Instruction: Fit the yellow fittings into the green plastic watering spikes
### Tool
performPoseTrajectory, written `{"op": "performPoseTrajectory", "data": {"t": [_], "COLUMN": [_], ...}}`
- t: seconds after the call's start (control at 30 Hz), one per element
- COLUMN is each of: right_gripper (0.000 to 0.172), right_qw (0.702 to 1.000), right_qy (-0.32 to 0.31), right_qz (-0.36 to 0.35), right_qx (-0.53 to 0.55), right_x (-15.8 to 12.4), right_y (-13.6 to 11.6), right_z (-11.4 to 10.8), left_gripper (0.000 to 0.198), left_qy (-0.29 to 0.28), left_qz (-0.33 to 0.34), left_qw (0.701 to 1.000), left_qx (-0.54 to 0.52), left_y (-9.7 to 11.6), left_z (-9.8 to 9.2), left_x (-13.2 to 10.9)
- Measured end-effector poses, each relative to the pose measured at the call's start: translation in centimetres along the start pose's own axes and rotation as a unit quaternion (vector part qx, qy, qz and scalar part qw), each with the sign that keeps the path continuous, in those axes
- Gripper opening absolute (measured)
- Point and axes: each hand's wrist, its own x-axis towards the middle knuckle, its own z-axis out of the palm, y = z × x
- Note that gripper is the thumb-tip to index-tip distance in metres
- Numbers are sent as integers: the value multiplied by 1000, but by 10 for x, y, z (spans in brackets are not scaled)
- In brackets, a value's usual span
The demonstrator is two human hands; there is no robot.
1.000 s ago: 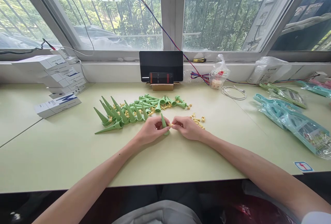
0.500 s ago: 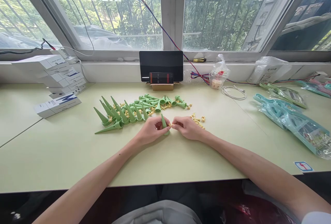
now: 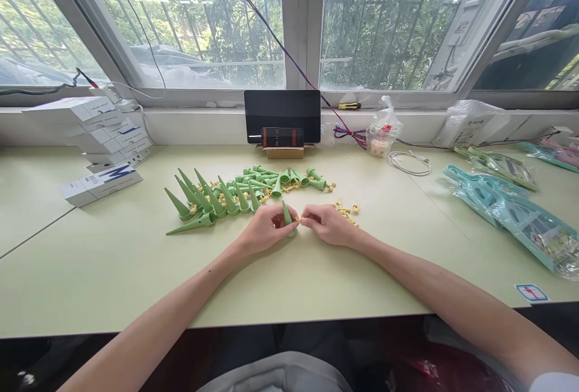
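Note:
My left hand (image 3: 266,227) is closed round a green plastic spike (image 3: 286,213), which stands point up near the table's middle. Against the spike's right side, my right hand (image 3: 329,224) pinches a small yellow plastic piece (image 3: 298,219), mostly covered by the fingertips. Just behind my right hand lie loose yellow pieces (image 3: 347,211). To the left, several green spikes (image 3: 229,199) stand upright in rows, and one spike (image 3: 192,223) lies on its side in front of them. Farther back is a pile of lying green spikes (image 3: 260,180) with yellow pieces among them.
A phone (image 3: 283,137) leans on a dark tablet (image 3: 282,108) at the back. White boxes (image 3: 106,139) are stacked at the left. A bagged cup (image 3: 382,132) and a coiled white cable (image 3: 409,163) are at the back right, with wrapped turquoise plastic items (image 3: 511,211) farther right.

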Motion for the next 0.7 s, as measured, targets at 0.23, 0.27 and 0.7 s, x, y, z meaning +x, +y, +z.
{"op": "performPoseTrajectory", "data": {"t": [0.23,0.27,0.7], "right_gripper": [17,17,18], "right_qw": [1000,1000,999], "right_qy": [12,14,38], "right_qz": [23,26,36], "right_qx": [-1,0,16], "right_x": [0,0,1], "right_y": [-1,-1,4], "right_z": [0,0,4], "left_gripper": [18,18,17], "left_qy": [16,18,112], "left_qz": [2,3,-26], "left_qw": [1000,999,988], "left_qx": [23,26,107], "left_y": [0,0,-5], "left_z": [0,0,-7], "left_x": [1,2,6]}}
